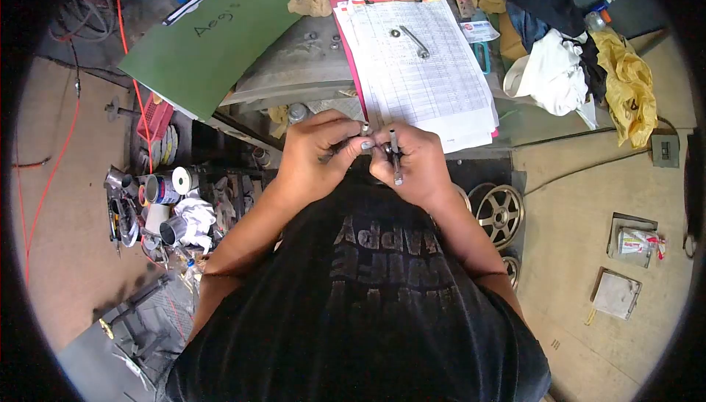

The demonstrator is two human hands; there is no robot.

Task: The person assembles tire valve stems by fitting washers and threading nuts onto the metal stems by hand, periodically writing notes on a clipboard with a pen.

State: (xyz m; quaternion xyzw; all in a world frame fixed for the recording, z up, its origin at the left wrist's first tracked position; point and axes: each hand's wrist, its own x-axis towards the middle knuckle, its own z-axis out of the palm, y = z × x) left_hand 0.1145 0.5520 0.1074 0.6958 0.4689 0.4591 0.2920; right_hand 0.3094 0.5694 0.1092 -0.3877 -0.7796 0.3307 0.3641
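Close in front of my chest, both my hands work near each other. My left hand [320, 152] pinches a small silvery cylindrical metal piece [365, 129] between thumb and fingers. A slim metal rod [397, 170] lies across my right hand [421, 159], whose fingers are curled around it. The two hands almost meet, and their fingers hide whether the metal parts touch. Beyond them, on a clipboard's printed sheets [412, 93], rest a long metal part with a thicker end [415, 42] and a small dark ring [395, 33].
A green folder [220, 42] lies on the left of the glass-topped table [294, 71]. White cloth [551, 71] and a yellow bag [625, 86] are heaped at right. Cans and scraps [162, 196] crowd the lower left. Spoked wheels [500, 214] stand below my right arm.
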